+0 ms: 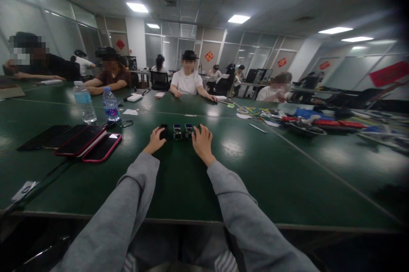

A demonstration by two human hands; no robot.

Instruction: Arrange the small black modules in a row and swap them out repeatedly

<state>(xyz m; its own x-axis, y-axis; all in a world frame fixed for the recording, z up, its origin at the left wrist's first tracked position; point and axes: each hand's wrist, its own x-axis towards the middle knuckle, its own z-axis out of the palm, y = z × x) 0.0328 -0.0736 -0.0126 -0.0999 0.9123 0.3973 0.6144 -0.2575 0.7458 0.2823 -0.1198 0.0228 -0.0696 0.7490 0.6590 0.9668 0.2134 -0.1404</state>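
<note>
Two small dark devices with bluish screens, a left one (pixel 177 131) and a right one (pixel 188 130), stand side by side on the green table (pixel 179 178). My left hand (pixel 155 140) has its thumb and fingers around a small black object (pixel 164 129) left of them. At the right device's right side is my right hand (pixel 202 140), its fingers bent and spread; they reach toward or touch its edge, and part of another dark item shows behind them. Whether the right hand grips anything is unclear.
Several phones (pixel 102 148) lie at the left, with two water bottles (pixel 111 105) behind them. A pen (pixel 257 128), cables and a red tool-like item (pixel 322 122) lie at the right. A person in white (pixel 188 80) sits across the table.
</note>
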